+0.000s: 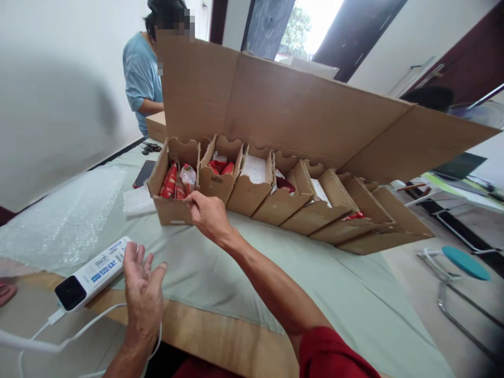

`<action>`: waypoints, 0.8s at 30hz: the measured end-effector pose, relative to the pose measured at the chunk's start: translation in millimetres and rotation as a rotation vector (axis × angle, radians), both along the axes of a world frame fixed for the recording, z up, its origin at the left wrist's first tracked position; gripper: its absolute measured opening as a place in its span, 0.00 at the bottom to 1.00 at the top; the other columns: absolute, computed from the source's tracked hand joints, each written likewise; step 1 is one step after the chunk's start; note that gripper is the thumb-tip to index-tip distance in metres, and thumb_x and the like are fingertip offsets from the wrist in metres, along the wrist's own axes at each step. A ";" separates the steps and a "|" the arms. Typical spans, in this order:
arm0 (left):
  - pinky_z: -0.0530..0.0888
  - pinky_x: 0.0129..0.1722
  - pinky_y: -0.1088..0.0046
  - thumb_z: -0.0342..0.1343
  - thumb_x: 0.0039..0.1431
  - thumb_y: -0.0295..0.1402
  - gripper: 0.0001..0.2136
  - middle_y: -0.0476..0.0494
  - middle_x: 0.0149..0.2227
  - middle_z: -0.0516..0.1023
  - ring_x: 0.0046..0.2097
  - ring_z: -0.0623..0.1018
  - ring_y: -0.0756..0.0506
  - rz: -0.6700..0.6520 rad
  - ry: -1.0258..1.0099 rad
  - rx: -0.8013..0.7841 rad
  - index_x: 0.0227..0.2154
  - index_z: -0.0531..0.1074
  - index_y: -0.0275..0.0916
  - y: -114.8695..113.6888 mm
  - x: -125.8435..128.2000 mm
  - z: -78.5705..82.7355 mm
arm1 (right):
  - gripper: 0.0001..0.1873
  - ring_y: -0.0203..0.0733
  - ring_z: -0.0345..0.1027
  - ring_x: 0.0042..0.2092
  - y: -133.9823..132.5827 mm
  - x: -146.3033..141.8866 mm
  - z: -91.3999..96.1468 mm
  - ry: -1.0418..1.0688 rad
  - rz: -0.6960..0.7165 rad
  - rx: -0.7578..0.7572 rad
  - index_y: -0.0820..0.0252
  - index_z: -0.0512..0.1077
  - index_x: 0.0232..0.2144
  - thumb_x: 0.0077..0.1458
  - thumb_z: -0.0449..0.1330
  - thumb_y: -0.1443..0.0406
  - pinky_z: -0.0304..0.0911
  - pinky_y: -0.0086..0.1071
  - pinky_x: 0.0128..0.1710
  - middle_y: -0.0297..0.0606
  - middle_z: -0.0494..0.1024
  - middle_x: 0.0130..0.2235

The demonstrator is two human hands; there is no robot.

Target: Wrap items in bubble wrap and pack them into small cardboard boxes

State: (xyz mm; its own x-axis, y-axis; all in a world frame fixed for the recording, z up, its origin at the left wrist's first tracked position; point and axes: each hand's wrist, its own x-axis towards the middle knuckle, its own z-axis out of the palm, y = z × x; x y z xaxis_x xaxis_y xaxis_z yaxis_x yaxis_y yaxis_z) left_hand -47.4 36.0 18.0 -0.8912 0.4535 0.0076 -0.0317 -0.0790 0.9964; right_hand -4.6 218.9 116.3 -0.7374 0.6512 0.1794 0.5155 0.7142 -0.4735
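Observation:
My right hand (210, 212) reaches forward and pinches the front right corner of the leftmost cardboard box (175, 211). Red packets (170, 181) and a clear-wrapped item (188, 176) stand inside that box. Nearer to me, my left hand (142, 278) is held palm up with its fingers apart and nothing in it. Just beside its fingertips lies a white power bank (98, 273) with blue print and a dark end, a white cable plugged into it.
Several similar open boxes (252, 197) run rightward, some holding red packets or white padding. A tall cardboard panel (291, 105) rises behind them. Bubble wrap (66, 215), a phone (145, 173) and scissors (151, 148) lie at left. Another person (144, 79) stands behind; a teal stool (464, 262) is at right.

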 end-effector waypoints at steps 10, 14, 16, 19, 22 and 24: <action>0.60 0.71 0.46 0.61 0.55 0.31 0.39 0.40 0.75 0.51 0.75 0.56 0.34 0.010 -0.077 0.026 0.70 0.56 0.52 -3.8 9.3 2.3 | 0.13 0.39 0.79 0.33 -33.8 189.0 -11.5 0.349 -0.044 -0.256 0.55 0.79 0.39 0.58 0.55 0.69 0.69 0.29 0.34 0.34 0.84 0.33; 0.61 0.70 0.46 0.62 0.55 0.33 0.40 0.37 0.75 0.53 0.75 0.56 0.33 -0.116 -0.088 -0.053 0.71 0.55 0.49 2.0 41.2 6.4 | 0.14 0.39 0.78 0.34 -13.8 261.5 -18.8 0.559 -0.298 -0.312 0.54 0.77 0.47 0.58 0.59 0.65 0.74 0.32 0.36 0.35 0.84 0.35; 0.59 0.71 0.49 0.62 0.55 0.33 0.40 0.38 0.75 0.54 0.75 0.55 0.34 -0.200 -0.092 -0.066 0.71 0.56 0.48 4.1 57.8 6.5 | 0.24 0.43 0.80 0.42 -14.2 289.9 -25.4 0.669 -0.358 -0.372 0.51 0.71 0.59 0.61 0.61 0.61 0.76 0.36 0.41 0.40 0.84 0.45; 0.58 0.72 0.53 0.61 0.56 0.34 0.35 0.39 0.72 0.60 0.73 0.60 0.35 -0.308 -0.074 -0.069 0.68 0.61 0.47 5.1 76.2 4.9 | 0.36 0.51 0.75 0.58 -28.5 315.7 -43.8 0.629 -0.269 -0.518 0.49 0.64 0.67 0.59 0.66 0.52 0.75 0.42 0.51 0.47 0.78 0.59; 0.60 0.71 0.55 0.61 0.56 0.35 0.30 0.41 0.66 0.68 0.67 0.68 0.37 -0.365 -0.061 -0.083 0.63 0.64 0.46 6.2 85.3 2.0 | 0.41 0.58 0.71 0.62 -46.0 314.0 -67.6 0.465 -0.164 -0.549 0.53 0.68 0.64 0.53 0.69 0.45 0.72 0.48 0.57 0.49 0.76 0.62; 0.61 0.70 0.54 0.60 0.57 0.35 0.28 0.41 0.62 0.71 0.64 0.71 0.38 -0.379 -0.048 -0.095 0.61 0.64 0.45 10.9 86.2 0.0 | 0.38 0.59 0.72 0.59 -50.9 300.7 -80.3 0.411 -0.172 -0.485 0.56 0.71 0.60 0.54 0.68 0.45 0.71 0.50 0.57 0.49 0.78 0.59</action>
